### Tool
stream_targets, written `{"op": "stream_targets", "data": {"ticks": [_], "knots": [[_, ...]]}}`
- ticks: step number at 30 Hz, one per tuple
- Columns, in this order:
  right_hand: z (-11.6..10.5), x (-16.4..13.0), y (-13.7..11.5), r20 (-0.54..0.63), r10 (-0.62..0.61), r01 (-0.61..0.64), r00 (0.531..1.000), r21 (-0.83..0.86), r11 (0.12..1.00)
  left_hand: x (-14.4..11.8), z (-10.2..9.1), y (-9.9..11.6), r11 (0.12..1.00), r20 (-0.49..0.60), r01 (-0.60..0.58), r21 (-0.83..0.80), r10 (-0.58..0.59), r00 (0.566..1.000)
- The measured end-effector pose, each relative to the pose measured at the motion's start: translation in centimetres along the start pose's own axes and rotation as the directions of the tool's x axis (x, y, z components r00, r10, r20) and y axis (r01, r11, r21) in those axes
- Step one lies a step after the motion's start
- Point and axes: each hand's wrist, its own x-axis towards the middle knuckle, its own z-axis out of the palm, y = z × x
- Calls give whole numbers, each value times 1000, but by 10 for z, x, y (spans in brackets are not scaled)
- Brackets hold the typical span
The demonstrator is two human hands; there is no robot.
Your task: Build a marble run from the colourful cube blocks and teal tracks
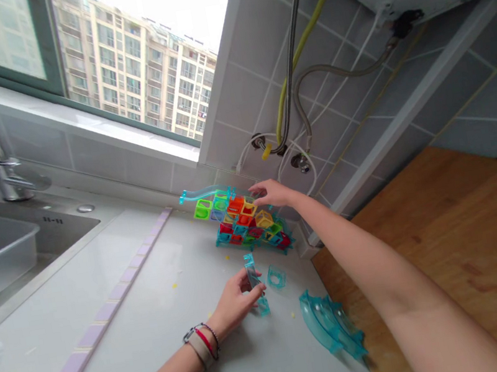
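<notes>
step: adding to block tower [247,221] at back of worktop [157,326] | left hand [238,301] gripping clear teal piece [252,273] | right hand [273,193] loosely open, touching tower top | next: likely careful alignment of piece, steady tower

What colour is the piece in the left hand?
Clear teal-blue piece, held by the left hand; head view.

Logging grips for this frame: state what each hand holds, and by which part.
Left hand pinches a clear teal strip near its middle. Right hand rests fingertips on top of the coloured block structure; a hold cannot be told.
</notes>
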Motion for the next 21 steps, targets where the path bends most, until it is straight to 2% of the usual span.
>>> {"op": "stream_targets", "data": {"ticks": [10, 14, 18, 21], "knots": [[3, -1, 12, 1, -1, 1, 1000, -32, 999, 0, 0, -2, 1000, 5, -6, 14, 6, 1000], [-1, -7, 9, -13, 14, -15, 1000, -26, 1000, 0, 0, -2, 1000, 7, -14, 12, 14, 1000], [-7, -23, 10, -174, 49, -40, 984, 54, 998, 0, 0, -1, 1000, 3, -17, 13, 17, 1000], [-4, -41, 26, -330, 77, -28, 941, 151, 988, 1, 0, -3, 1000, -1, -18, 18, 18, 1000]]}}
